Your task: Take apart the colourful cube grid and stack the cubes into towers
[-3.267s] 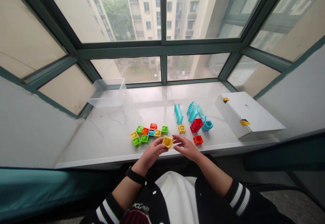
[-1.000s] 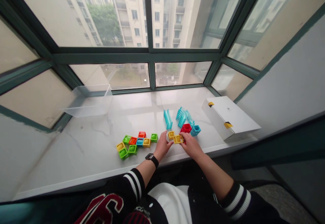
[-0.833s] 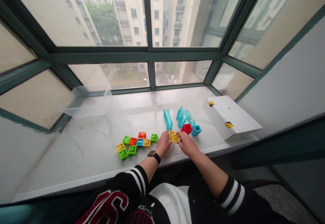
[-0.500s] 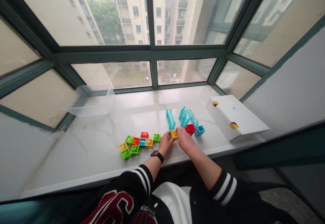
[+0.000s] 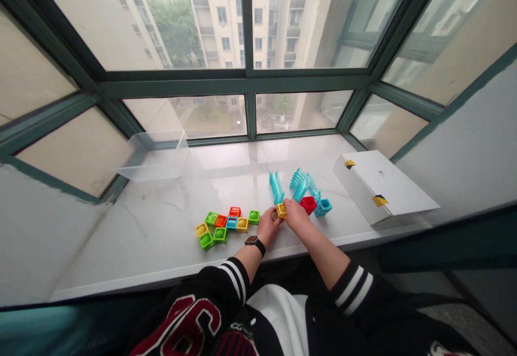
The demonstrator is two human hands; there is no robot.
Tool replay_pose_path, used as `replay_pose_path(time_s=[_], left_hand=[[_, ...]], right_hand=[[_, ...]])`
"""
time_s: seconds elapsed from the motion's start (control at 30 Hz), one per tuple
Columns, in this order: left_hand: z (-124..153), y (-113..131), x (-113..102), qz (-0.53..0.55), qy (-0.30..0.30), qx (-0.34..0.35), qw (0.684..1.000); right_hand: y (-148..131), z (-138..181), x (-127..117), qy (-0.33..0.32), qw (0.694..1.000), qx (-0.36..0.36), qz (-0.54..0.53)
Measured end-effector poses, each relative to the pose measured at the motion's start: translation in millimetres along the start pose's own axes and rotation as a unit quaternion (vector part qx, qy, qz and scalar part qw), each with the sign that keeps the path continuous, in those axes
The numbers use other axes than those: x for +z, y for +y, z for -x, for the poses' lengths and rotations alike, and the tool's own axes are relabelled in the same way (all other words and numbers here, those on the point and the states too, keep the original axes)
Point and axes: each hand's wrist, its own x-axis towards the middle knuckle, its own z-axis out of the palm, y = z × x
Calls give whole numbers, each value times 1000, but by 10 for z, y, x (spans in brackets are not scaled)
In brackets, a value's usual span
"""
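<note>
1. The left hand [image 5: 268, 226] and the right hand [image 5: 296, 216] are both curled, fingers drawn in, and hold a yellow square block [image 5: 281, 211] between them over the marble window sill [image 5: 161, 221]. The grip looks like fingertips only on smooth plastic, so a slight twist or uneven pressure could make the block slip and drop.
2. A red block [image 5: 308, 204] and a teal block [image 5: 323, 207] sit just beside the right hand. If that hand swings outward, its knuckles could knock the red block into the teal one and shift both.
3. A ribbed teal piece [image 5: 277, 188] stands close behind the yellow block, near the fingers. It looks tall and narrow, so a careless brush could tip it over, and the curved teal pieces [image 5: 299, 183] next to it could be disturbed too.
4. A loose group of small green, orange, blue and yellow blocks [image 5: 224, 225] lies just left of the left hand. A sideways move of that wrist or its black watch [image 5: 255, 245] could scatter them.
5. The hands work near the sill's front edge [image 5: 161, 278], so a dropped block could bounce over it and land out of reach.
</note>
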Motion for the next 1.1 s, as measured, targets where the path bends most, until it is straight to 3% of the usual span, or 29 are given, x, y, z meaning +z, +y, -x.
replay_pose_path(time_s=[1.1], left_hand=[[-1, 7, 3, 6, -3, 8, 1000]], right_hand=[[38, -5, 24, 13, 1000, -5, 0]])
